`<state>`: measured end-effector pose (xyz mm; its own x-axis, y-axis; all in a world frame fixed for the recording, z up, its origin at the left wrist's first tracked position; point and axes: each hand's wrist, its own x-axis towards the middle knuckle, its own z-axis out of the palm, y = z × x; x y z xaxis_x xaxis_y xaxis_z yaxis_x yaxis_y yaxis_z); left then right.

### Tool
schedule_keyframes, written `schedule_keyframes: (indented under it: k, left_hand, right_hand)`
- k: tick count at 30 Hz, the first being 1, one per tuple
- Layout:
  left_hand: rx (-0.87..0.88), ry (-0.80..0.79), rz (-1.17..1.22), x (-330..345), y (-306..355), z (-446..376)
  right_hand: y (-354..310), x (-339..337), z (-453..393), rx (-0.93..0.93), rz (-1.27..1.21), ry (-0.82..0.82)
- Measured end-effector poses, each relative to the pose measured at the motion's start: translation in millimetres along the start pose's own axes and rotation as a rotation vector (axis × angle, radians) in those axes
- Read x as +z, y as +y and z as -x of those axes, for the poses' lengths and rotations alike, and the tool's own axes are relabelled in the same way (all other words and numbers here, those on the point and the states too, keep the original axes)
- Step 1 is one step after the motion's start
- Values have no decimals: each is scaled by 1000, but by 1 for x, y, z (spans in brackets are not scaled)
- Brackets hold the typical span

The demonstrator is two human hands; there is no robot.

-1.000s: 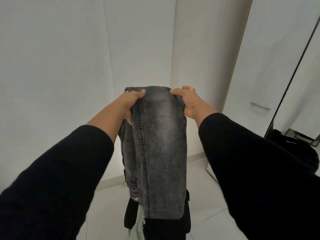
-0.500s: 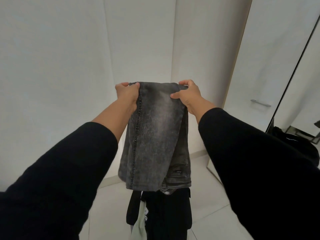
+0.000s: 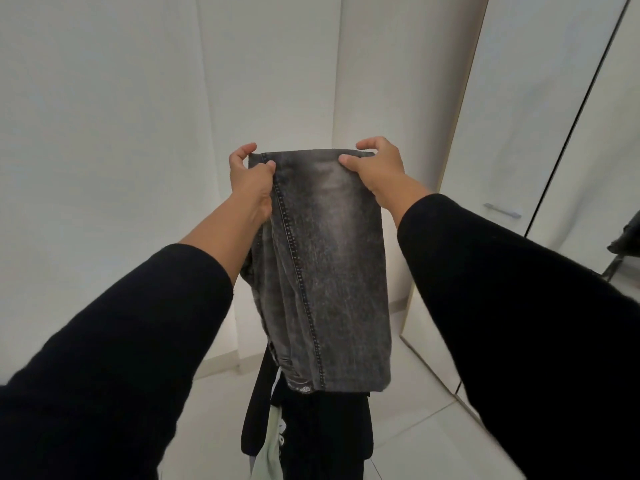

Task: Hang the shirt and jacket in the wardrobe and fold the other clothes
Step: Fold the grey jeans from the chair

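Observation:
A pair of washed grey jeans point(image 3: 332, 271), folded over, hangs in front of me at arm's length. My left hand point(image 3: 251, 178) pinches its upper left corner between thumb and fingers. The upper right corner is pinched by my right hand point(image 3: 377, 164). The folded top edge runs straight between both hands, and the waistband with a small patch shows at the lower left. Below the jeans lie dark clothes point(image 3: 311, 434) and a pale green garment point(image 3: 266, 455), partly hidden.
White walls meet in a corner straight ahead. A white wardrobe door with a metal handle point(image 3: 502, 211) stands at the right, next to a dark-framed mirror panel. The floor point(image 3: 415, 410) is pale tile. A dark object point(image 3: 627, 237) shows at the right edge.
Both hands have lifted the jeans higher and further out, and the fold now hangs flat and straight. Each hand has shifted its grip to a top corner.

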<state>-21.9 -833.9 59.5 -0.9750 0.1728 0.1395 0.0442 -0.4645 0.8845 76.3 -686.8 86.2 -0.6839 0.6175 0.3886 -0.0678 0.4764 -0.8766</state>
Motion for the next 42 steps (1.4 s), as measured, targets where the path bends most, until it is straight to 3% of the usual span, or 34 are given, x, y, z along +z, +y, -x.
schedule_keyframes:
  k: [4,9,14,21,28,30,34,42]
  left_hand:
    - [49,-48,-63,-5,6,2]
    - [107,-61,-149,-9,17,7]
    - [173,-41,-227,-16,25,12]
    - [444,-25,-762,-21,47,17]
    - [641,44,-1167,-8,58,23]
    - [689,77,-1298,-6,61,23]
    - [712,107,-1387,-1,63,19]
    - [551,-78,-1527,-9,26,-3]
  right_hand:
    - [-2,-1,0,-44,22,-88]
    - [-6,4,4,-128,311,-49]
    - [-14,6,6,-205,422,29]
    - [-22,4,6,-266,445,223]
    - [-29,-4,10,-384,545,253]
    - [-30,-10,12,-383,493,190]
    - [-28,-20,15,-335,448,92]
    - [18,-5,8,-186,446,-4]
